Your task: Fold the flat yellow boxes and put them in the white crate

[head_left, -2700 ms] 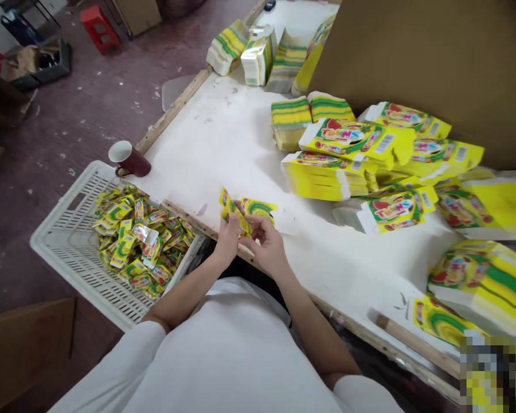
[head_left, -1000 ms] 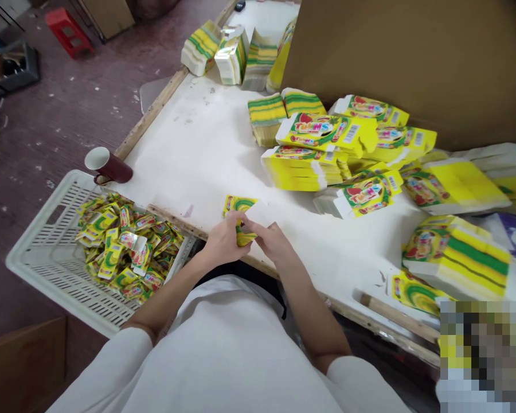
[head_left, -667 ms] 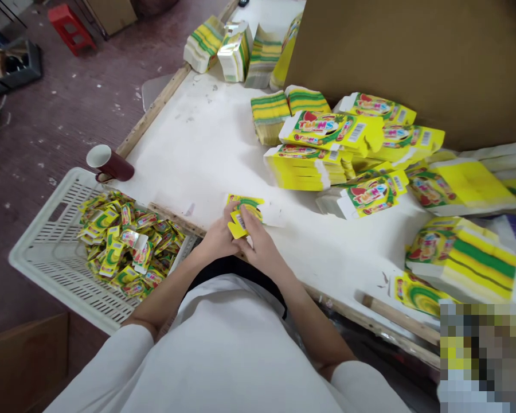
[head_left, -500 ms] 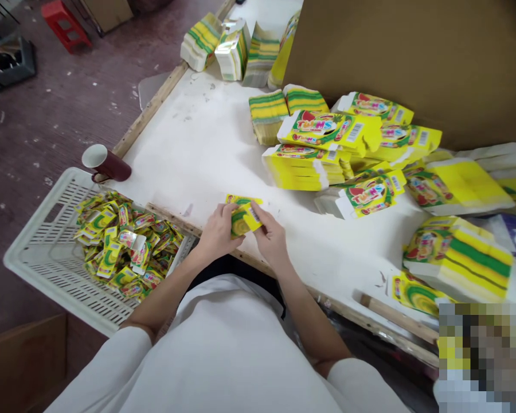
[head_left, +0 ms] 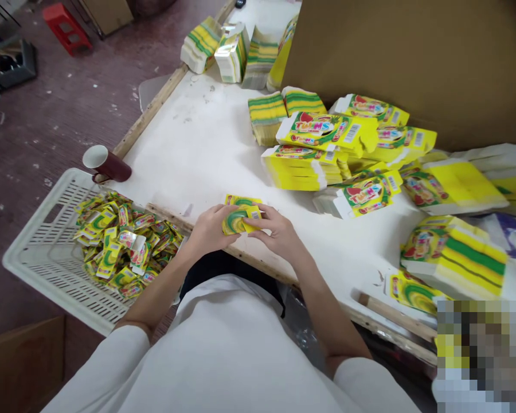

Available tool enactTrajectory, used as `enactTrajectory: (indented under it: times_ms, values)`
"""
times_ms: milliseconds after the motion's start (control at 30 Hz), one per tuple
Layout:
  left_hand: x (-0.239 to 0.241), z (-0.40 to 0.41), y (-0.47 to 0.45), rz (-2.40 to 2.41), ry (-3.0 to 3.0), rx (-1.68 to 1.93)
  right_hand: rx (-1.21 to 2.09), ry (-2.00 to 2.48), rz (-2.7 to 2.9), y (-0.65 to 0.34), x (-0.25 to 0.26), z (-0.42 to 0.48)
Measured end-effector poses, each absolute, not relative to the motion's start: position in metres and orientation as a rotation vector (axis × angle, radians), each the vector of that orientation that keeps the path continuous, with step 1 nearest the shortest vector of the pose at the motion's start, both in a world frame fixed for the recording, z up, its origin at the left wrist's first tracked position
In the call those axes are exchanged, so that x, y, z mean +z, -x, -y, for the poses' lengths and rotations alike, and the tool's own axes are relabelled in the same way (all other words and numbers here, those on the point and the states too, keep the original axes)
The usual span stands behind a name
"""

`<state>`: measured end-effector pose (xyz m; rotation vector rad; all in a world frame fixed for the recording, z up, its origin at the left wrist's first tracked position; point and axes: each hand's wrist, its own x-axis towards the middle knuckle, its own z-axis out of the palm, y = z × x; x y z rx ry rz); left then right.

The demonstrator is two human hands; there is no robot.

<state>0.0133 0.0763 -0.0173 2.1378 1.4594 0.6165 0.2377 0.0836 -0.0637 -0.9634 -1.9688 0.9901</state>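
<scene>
My left hand (head_left: 207, 230) is closed round the left end of a small yellow and green carton (head_left: 234, 221), held just above the table's front edge. At the carton's right end, my right hand (head_left: 280, 234) grips it with thumb and fingers near the barcode panel. Just behind both hands, a flat yellow carton (head_left: 243, 201) lies on the table, partly covered by my fingers. To the left, a white plastic basket (head_left: 38, 252) holds a heap of small yellow cartons (head_left: 112, 252).
A maroon mug (head_left: 114, 165) stands on the table corner beside the basket. Flat carton stacks (head_left: 301, 169) lie across the white table (head_left: 189, 149), below a large cardboard box (head_left: 413, 63). A wooden strip (head_left: 395, 315) lies near the front edge. A red stool (head_left: 66, 28) is on the floor.
My right hand has shifted slightly right and its fingers have spread along the carton's end. The carton has turned flatter in my left hand, which moved slightly left.
</scene>
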Motion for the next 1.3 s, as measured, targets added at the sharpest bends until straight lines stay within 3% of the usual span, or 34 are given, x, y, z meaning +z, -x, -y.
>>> enactTrajectory:
  times_ms: [500,700,833,1300]
  values:
    - [-0.027,-0.073,-0.014,-1.389,-2.138,0.724,0.993,1.024,1.849,-0.227,-0.068,-0.083]
    - [-0.047,-0.071,-0.016,-1.583,-1.398,1.137,0.87,1.048,1.777,-0.23,-0.065,-0.082]
    - [-0.052,-0.068,-0.021,-1.487,-0.906,1.226,0.768,1.086,1.782,-0.229,-0.067,-0.08]
    - [-0.037,-0.068,-0.03,-1.286,-0.688,1.267,0.871,1.069,1.892,-0.236,-0.066,-0.079]
